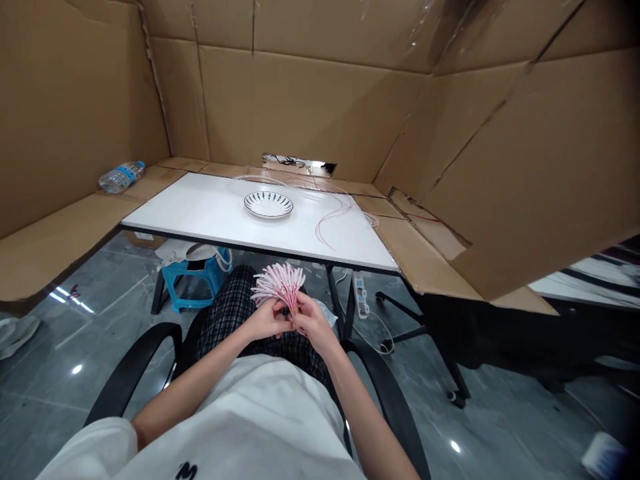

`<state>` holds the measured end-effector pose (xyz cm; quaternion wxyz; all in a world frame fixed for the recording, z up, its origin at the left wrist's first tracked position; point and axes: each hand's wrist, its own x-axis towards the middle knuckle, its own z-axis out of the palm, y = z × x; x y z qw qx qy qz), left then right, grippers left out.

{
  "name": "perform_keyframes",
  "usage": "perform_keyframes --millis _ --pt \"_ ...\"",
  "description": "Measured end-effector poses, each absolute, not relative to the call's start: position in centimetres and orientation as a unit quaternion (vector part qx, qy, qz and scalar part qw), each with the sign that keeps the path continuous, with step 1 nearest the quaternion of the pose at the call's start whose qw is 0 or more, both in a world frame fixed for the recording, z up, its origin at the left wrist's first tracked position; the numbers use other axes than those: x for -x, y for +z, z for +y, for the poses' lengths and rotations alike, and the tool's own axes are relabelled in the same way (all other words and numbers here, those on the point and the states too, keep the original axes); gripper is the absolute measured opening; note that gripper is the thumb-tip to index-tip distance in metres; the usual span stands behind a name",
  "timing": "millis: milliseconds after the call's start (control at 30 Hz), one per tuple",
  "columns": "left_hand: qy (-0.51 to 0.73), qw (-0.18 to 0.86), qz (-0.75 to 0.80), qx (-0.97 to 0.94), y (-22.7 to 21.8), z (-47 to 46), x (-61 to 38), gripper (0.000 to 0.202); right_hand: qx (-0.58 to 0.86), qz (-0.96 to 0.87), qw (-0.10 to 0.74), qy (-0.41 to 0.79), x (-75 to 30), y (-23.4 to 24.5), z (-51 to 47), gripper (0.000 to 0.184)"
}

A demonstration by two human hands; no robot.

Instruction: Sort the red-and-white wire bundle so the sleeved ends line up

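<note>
My left hand (pixel 267 319) and my right hand (pixel 313 321) meet above my lap, in front of my body. Both pinch the base of a bundle of thin pink-and-white wires (pixel 279 285), whose ends fan out upward. Beyond my hands stands a white table (pixel 200 217) with a white plate with dark stripes (pixel 269 205) near its middle. A few loose thin wires (pixel 333 213) lie across the table's right part, well out of reach of my hands.
Black chair armrests (pixel 133 363) curve along both sides of me. Under the table are a blue plastic stool (pixel 193 280) and a white power strip (pixel 360 295). A water bottle (pixel 121 177) lies on flattened cardboard, and cardboard walls (pixel 310 100) surround the table.
</note>
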<state>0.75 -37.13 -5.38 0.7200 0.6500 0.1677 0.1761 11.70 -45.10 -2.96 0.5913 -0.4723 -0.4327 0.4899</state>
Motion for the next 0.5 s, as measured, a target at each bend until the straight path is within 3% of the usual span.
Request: perform_keyframes --millis 100,267,500 --pt "0.203 0.698 0.19 -0.661 -4.5 -37.1 -0.1 0.032 0.483 -0.47 0.578 0.46 -11.8 -2.4 -45.1 0.028" --pt "0.242 0.674 0.202 -0.668 -3.6 -37.3 0.4 0.021 0.52 -0.491 0.588 0.377 -11.5 -2.1 -45.4 0.04" --pt "0.261 0.711 0.219 -0.615 -2.2 -37.2 0.7 0.017 0.546 -0.524 0.542 0.364 -11.8 -2.8 -45.7 0.028"
